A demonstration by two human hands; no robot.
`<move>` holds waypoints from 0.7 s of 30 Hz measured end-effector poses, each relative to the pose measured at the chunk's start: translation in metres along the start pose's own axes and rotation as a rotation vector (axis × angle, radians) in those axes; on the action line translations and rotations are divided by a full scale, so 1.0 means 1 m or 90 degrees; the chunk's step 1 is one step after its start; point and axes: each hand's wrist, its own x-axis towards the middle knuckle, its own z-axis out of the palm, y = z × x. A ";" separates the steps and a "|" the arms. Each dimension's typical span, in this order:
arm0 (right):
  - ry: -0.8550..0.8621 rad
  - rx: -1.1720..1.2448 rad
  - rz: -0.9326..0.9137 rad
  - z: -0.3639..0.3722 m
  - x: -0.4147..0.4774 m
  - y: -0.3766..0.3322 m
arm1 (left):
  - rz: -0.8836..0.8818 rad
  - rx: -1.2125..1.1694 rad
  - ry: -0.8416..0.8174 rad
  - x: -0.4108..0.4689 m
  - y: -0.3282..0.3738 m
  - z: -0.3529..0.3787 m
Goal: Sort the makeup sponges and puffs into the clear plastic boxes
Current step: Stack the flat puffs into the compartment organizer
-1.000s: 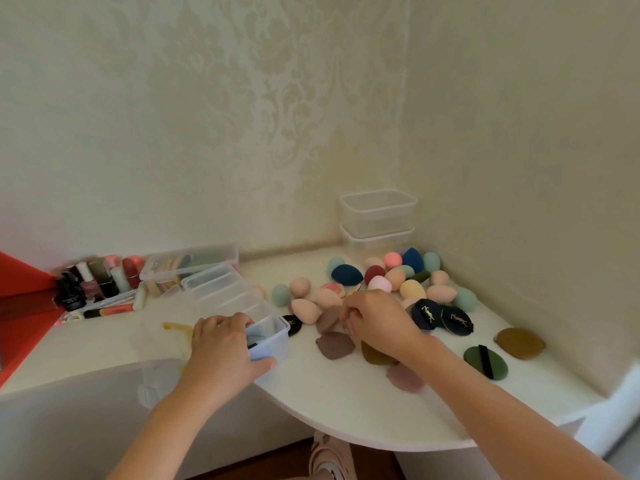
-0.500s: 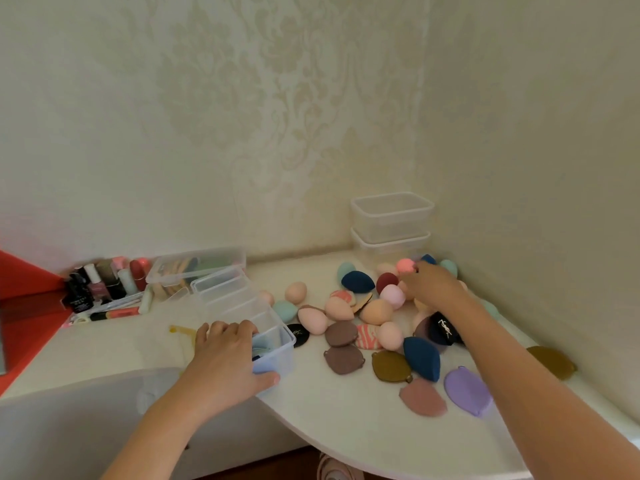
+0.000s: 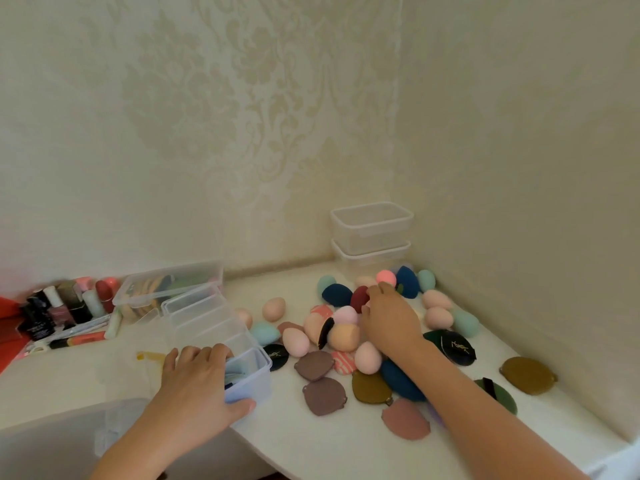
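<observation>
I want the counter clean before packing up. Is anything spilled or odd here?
Yes: a yellowish smear marks the white counter beside the left hand that grips the clear box; spill or small item, I cannot tell.

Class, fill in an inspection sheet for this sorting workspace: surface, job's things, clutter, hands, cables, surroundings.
Surface: white counter, rounded front edge.
Job's things: egg-shaped sponges and flat puffs heaped loose near the corner; divided clear box at the front; two stacked clear boxes in the corner, seemingly empty.
Clutter: cosmetics bottles and a partly filled clear box at left.
Hands: left hand grips the divided clear box; right hand reaches into the heap, grasp unclear.
Cables: nothing seen.
Surroundings: patterned wallpaper on both walls.
</observation>
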 end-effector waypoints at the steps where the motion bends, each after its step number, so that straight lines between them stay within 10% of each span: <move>1: 0.000 0.011 -0.001 -0.002 0.000 0.001 | 0.001 0.000 -0.002 0.000 0.000 0.000; 13: 0.167 0.433 0.103 -0.059 0.016 0.024 | 0.008 -0.061 0.060 0.001 -0.002 0.006; 17: -0.008 0.850 0.137 -0.083 0.014 0.009 | 0.003 -0.076 0.042 0.000 0.000 0.004; 21: -0.134 0.849 0.045 -0.091 0.006 -0.023 | 0.001 -0.078 0.018 -0.004 0.002 0.001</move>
